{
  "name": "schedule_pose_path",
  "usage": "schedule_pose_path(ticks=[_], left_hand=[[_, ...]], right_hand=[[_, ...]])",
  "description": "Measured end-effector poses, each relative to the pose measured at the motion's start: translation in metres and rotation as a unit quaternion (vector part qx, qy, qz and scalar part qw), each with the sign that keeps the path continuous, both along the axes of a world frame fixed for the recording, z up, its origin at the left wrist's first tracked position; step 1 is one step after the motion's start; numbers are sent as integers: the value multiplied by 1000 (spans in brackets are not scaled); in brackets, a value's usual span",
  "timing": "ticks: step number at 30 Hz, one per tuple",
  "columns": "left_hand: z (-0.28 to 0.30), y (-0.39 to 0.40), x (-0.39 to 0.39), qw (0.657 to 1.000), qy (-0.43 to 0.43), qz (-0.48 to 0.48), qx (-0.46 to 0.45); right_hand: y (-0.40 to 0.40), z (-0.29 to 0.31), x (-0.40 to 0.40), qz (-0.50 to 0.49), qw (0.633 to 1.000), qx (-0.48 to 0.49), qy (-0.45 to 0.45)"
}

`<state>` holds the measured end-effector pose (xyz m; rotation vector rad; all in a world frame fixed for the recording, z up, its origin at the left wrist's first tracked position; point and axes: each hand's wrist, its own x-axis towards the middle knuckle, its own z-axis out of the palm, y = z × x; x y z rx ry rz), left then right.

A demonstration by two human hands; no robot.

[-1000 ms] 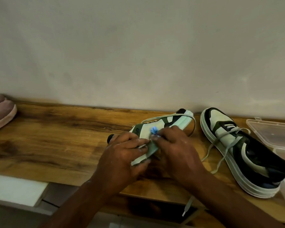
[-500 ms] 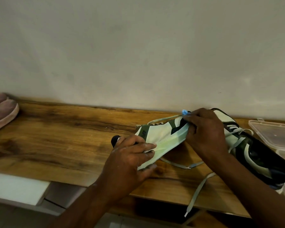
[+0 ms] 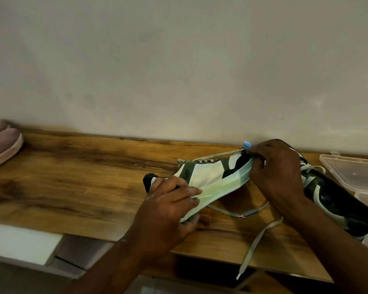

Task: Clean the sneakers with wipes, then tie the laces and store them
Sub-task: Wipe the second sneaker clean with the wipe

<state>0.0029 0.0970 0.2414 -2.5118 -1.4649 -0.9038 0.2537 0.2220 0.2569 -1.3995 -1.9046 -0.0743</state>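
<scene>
Gripping the heel end of a pale green, olive and black sneaker [image 3: 212, 181], the left hand [image 3: 170, 206] has its fingers [image 3: 189, 190] curled over the smooth rubbery sole edge, thumb underneath. Shoe is tipped on its side, held just above the glossy wood-grain table [image 3: 72, 183]. Right hand [image 3: 274, 172] wraps the toe end, fingers closed, pinching a small crumpled blue wipe [image 3: 246, 143] against the toe. Flat pale laces [image 3: 253, 240] trail loose across the table and hang off its front edge. Second sneaker [image 3: 338, 200] lies on the table behind the right forearm, laces untied. Clear plastic box [image 3: 353, 172], rectangular, thin-walled, at far right. Pink worn shoes [image 3: 2, 145] at far left edge. Plain matte wall [image 3: 179, 71] behind.
</scene>
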Motion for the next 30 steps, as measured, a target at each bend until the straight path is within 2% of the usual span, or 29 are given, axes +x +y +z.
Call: schedule_pose_path(ticks=[3,8,13,16,23,30], left_hand=[[-2,1,1,1000,16,1,14],[0,0,1,997,60,-1,48],[5,-4,0,996,66,29,51],[10,-6,3,996,66,38,52],[2,-8,11,990,130,34,50],[-3,2,3,985,140,96,17]], right_hand=[[-15,-3,-16,31,999,20,-20],[-30,-3,-32,137,988,32,-58],[-4,-8,-6,52,998,25,14],[-6,-13,-4,37,999,22,29],[-12,-23,-14,33,999,-1,42],[-11,-38,-32,102,991,-76,31]])
